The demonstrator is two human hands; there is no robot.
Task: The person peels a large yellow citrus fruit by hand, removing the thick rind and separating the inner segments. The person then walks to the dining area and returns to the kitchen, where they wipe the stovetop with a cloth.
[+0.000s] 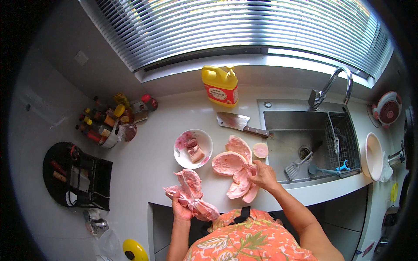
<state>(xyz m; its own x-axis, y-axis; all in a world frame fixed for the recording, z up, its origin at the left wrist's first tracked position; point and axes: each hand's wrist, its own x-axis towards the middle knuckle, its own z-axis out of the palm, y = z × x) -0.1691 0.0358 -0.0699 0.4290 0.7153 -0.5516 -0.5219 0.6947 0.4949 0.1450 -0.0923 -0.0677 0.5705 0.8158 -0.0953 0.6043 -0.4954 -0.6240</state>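
My left hand (pixel 181 208) holds a cluster of peeled pink pomelo segments (pixel 191 184), spread apart, over the counter's front edge. To the right, my right hand (pixel 264 174) grips the pomelo peel (pixel 230 163), which lies opened out like petals with its pink inner side up. A round cut piece of peel (pixel 260 150) lies by the sink's edge. Behind the peel is a cleaver (pixel 233 120), its brown handle (pixel 256 131) reaching over the sink rim. A floral white bowl (pixel 179 153) with a piece of raw meat (pixel 195 151) stands behind the segments.
A yellow pump jug (pixel 220 86) stands near the window. The steel sink (pixel 287 140) holds a slotted turner (pixel 293 170) and a wire basket (pixel 343 140). Bottles (pixel 98 120) and a black knife rack (pixel 78 177) stand left; a pale basin (pixel 373 156) is right.
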